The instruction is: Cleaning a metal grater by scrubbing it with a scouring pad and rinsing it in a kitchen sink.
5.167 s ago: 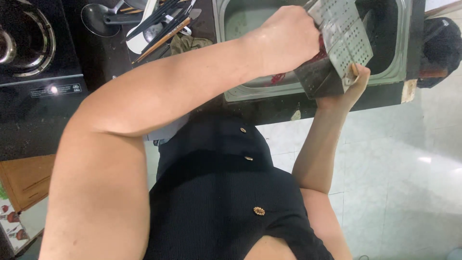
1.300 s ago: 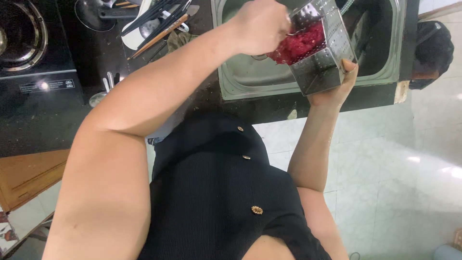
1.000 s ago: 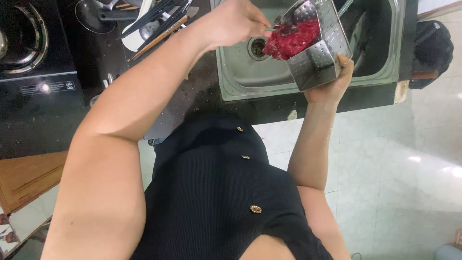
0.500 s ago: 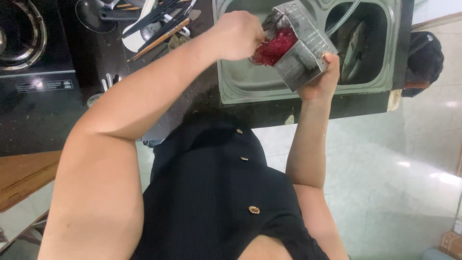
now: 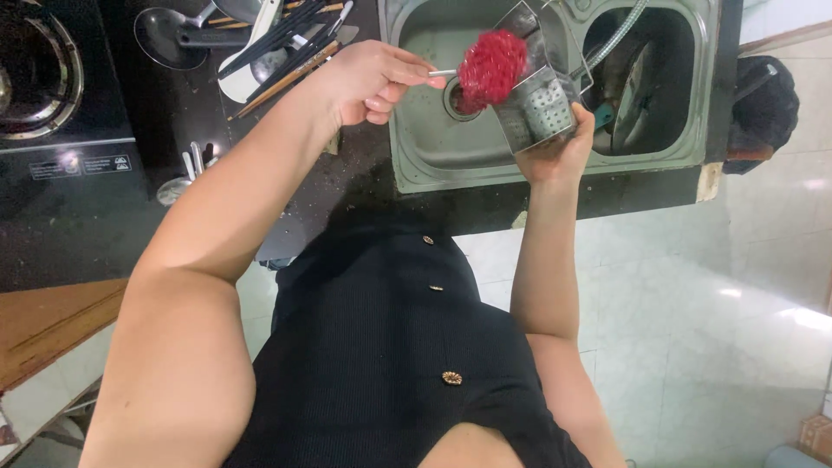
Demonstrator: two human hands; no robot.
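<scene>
My left hand (image 5: 368,82) grips the thin metal handle of a red scrub brush (image 5: 490,66), whose bushy head sits at the mouth of a perforated metal holder (image 5: 539,106). My right hand (image 5: 555,152) cups that holder from below, tilted over the steel sink (image 5: 433,160). Both hands are above the sink's left basin, near its drain (image 5: 452,97).
Ladles, chopsticks and other utensils (image 5: 260,39) lie on the dark counter (image 5: 173,113) left of the sink. A stove burner (image 5: 35,65) is at the far left. Dishes fill the right basin (image 5: 646,82). A dark bag (image 5: 763,108) sits at the right, pale floor tiles below.
The red brush has come out of the holder's inside and now sits at its mouth. My left hand has drawn back to the left. The holder has tilted more upright.
</scene>
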